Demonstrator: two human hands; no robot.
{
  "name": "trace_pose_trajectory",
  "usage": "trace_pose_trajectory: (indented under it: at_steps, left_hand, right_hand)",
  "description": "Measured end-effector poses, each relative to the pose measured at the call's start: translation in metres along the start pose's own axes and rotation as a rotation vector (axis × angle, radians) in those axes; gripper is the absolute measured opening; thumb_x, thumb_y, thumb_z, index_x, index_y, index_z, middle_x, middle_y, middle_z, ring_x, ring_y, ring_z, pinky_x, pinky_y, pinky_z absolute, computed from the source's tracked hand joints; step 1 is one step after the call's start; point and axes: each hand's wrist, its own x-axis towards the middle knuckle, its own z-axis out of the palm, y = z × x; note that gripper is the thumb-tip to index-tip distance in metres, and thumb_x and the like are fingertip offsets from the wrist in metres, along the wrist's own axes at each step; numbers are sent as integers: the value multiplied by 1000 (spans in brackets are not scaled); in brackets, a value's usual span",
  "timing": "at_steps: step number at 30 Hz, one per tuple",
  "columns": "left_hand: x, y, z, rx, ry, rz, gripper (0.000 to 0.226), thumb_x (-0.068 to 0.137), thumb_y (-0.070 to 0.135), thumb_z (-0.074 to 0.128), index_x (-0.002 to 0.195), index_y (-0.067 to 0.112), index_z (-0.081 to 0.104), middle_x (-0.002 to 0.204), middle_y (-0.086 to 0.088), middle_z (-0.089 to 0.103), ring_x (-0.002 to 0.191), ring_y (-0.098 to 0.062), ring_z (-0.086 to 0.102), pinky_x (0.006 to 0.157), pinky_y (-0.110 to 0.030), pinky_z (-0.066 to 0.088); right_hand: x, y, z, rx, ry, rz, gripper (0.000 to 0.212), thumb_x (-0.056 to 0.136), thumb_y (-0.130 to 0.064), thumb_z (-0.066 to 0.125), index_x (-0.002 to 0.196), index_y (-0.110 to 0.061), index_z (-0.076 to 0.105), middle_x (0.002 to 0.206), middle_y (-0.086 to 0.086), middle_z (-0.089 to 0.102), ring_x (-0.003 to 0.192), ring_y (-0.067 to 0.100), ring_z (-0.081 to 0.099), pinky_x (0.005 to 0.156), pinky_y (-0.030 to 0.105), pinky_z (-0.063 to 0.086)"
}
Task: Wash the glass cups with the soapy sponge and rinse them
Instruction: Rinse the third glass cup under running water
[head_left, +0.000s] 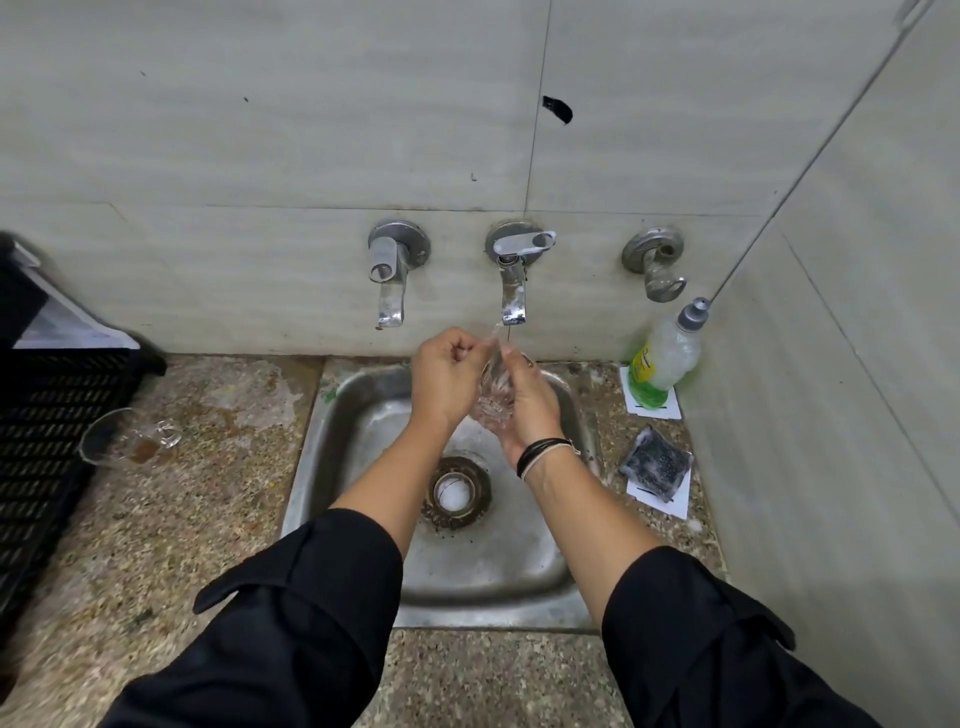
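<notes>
Both my hands hold one clear glass cup (493, 387) over the steel sink (358, 415), right under the middle tap (513, 291), from which water runs onto it. My left hand (447, 376) grips its upper rim side, fingers curled. My right hand (530, 410) cradles it from below and the right. A second glass cup (130, 436) lies on its side on the counter at the left, with brown dregs inside. The soapy sponge (657, 462) rests on a white paper on the counter right of the sink.
A dish soap bottle (665, 358) stands at the back right corner. A black crate (47, 441) fills the left edge of the counter. Another tap (389, 280) is left of the running one, and a wall fitting (657, 265) to its right. The drain (456, 493) sits mid-sink.
</notes>
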Motion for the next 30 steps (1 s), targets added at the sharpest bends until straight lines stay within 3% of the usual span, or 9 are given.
trace_pose_trajectory:
  at_steps: [4,8,11,13,15,19,23,26,30]
  left_hand:
    - [1,12,9,-70,126,-214,41,89,37,67,58,19,49,56,2,48,54,-17,43,59,-32,38]
    - [-18,17,24,-287,-156,-295,39,103,48,45,99,19,70,95,1,76,91,-14,71,84,-37,56]
    - [-27,18,22,-524,-240,-412,31,107,48,42,111,30,67,113,3,75,114,-16,68,100,-41,54]
    - [-27,14,13,-768,-258,-503,43,103,54,48,121,19,66,120,-8,74,117,-25,68,99,-45,54]
    - [-24,10,7,-854,-262,-473,43,100,51,55,120,14,64,120,-12,73,112,-27,70,94,-45,56]
    - [-22,10,21,-652,-70,-321,39,97,43,68,122,13,66,123,-10,72,116,-25,69,95,-41,57]
    - [-25,12,25,-353,75,-198,45,99,35,61,140,15,59,139,-3,64,128,-14,60,113,-42,46]
    - [-19,2,11,-319,9,-189,42,97,43,56,131,23,67,130,1,70,123,-16,64,109,-45,49]
    - [-17,-9,6,-446,79,-253,21,101,37,58,102,27,77,106,-6,78,109,-32,71,99,-55,55]
  right_hand:
    - [5,1,8,-155,124,-226,40,73,-54,80,89,-21,61,83,-3,67,81,20,64,83,48,53]
    - [7,-18,9,-469,199,-261,59,75,-77,59,78,-18,63,75,-2,69,72,16,65,76,37,52]
    - [15,-31,9,-736,60,-187,38,95,-57,51,93,-22,65,102,7,70,96,19,67,91,37,52]
    - [15,-28,10,-652,-62,-130,24,95,-45,56,103,-23,51,112,8,67,105,22,66,99,46,51]
    - [14,-20,13,-445,-146,-69,38,93,-39,61,116,-15,42,116,6,68,110,24,67,102,52,50]
    - [17,-21,26,-456,67,-112,56,75,-59,59,114,-19,52,104,3,72,98,22,69,94,47,54]
    - [23,-22,32,-429,201,-69,40,81,-55,54,81,-20,75,82,4,76,81,26,73,83,50,60]
    - [22,-27,21,-284,0,119,44,82,-54,71,104,-16,76,87,5,76,75,24,74,68,44,61]
    - [22,-35,13,-372,-198,108,48,85,-36,74,116,1,69,77,7,66,70,21,63,74,41,54]
